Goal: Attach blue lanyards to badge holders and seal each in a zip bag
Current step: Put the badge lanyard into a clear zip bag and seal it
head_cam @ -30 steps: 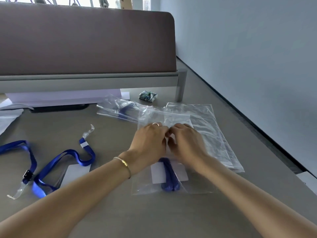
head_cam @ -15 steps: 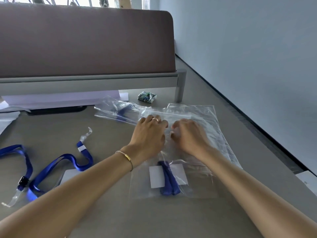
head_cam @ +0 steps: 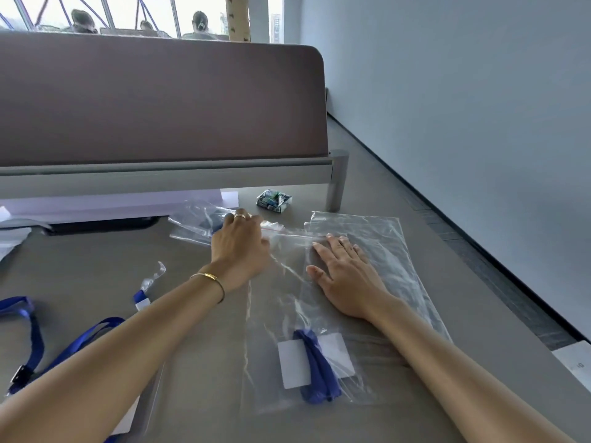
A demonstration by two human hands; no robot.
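Observation:
A clear zip bag (head_cam: 287, 298) lies flat on the grey desk, holding a white badge holder (head_cam: 294, 362) with a bunched blue lanyard (head_cam: 316, 369) across it near the bag's bottom. My left hand (head_cam: 240, 247) pinches the bag's zip strip at its top left. My right hand (head_cam: 345, 276) lies flat, fingers spread, pressing the upper part of the bag. A loose blue lanyard (head_cam: 35, 346) lies at the left, partly hidden by my left forearm.
A stack of empty zip bags (head_cam: 396, 260) lies under and right of the bag. Another filled bag (head_cam: 198, 222) sits behind my left hand. A small patterned packet (head_cam: 274, 200) stands near the divider post (head_cam: 335, 180). The desk edge runs along the right.
Both hands were together at the middle of the bag's top. They have moved apart: the left slid left along the zip strip, the right flattened onto the bag. The view tilted upward.

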